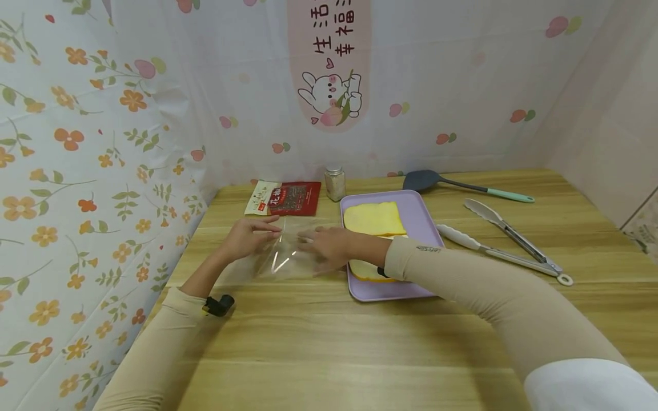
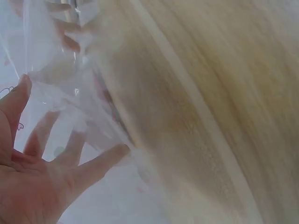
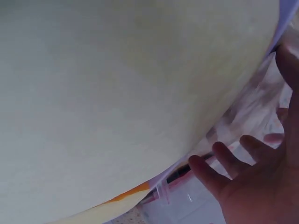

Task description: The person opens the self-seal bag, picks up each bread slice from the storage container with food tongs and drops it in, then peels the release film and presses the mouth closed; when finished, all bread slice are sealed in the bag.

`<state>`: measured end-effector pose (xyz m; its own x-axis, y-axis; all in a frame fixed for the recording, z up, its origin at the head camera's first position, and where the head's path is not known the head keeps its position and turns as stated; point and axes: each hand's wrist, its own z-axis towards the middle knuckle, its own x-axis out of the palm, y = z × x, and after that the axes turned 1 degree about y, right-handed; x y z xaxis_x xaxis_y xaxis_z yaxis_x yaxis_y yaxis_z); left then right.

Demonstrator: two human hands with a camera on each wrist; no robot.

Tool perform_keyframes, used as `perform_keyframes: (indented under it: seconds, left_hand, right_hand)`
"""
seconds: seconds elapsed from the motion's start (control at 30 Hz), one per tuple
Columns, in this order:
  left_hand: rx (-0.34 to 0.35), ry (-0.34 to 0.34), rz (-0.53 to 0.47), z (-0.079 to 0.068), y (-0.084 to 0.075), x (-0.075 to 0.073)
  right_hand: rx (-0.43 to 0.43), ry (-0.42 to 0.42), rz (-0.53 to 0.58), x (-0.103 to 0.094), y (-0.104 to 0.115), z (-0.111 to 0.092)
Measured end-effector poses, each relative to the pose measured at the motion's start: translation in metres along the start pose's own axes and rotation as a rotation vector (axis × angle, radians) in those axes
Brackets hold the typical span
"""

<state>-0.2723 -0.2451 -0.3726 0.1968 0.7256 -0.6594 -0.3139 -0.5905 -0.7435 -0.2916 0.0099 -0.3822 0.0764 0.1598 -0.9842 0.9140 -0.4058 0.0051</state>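
A clear plastic bag (image 1: 288,257) lies between both hands, left of the lilac tray. At its left side is my left hand (image 1: 249,237); in the left wrist view that hand (image 2: 51,172) has its fingers spread against the thin film. My right hand (image 1: 331,246) reaches over the tray to the bag's right side. Spread fingers of the right hand (image 3: 252,172) also show in the right wrist view, beside a large pale bread slice (image 3: 117,102). On the tray (image 1: 418,220) are two bread slices; the farther slice (image 1: 374,218) is yellow, and my right forearm partly covers the nearer one.
A red spice packet (image 1: 295,198) and a capped glass jar (image 1: 335,184) stand behind the bag. A dark spatula (image 1: 424,180) with a mint handle lies at the back right. Tongs (image 1: 506,234) lie spread right of the tray. Printed cloth (image 1: 247,85) hangs behind.
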Motion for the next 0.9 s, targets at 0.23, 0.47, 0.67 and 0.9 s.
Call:
perform_keyframes:
  seconds: [0.23, 0.47, 0.67, 0.9]
  left_hand:
    - [-0.01, 0.017, -0.006, -0.01, -0.029, -0.003]
    - [0.024, -0.004, -0.039, -0.013, -0.029, -0.007]
    - [0.062, -0.044, -0.014, -0.005, -0.005, -0.01]
    - [0.031, 0.002, -0.063, -0.005, -0.004, -0.01]
  right_hand:
    - [0.045, 0.155, -0.019, 0.0, 0.002, 0.005]
    - [0.099, 0.2, -0.027, 0.001, 0.004, 0.007]
    - [0.111, 0.2, -0.006, 0.0, 0.003, 0.006]
    - [0.078, 0.143, 0.092, -0.003, 0.003, 0.004]
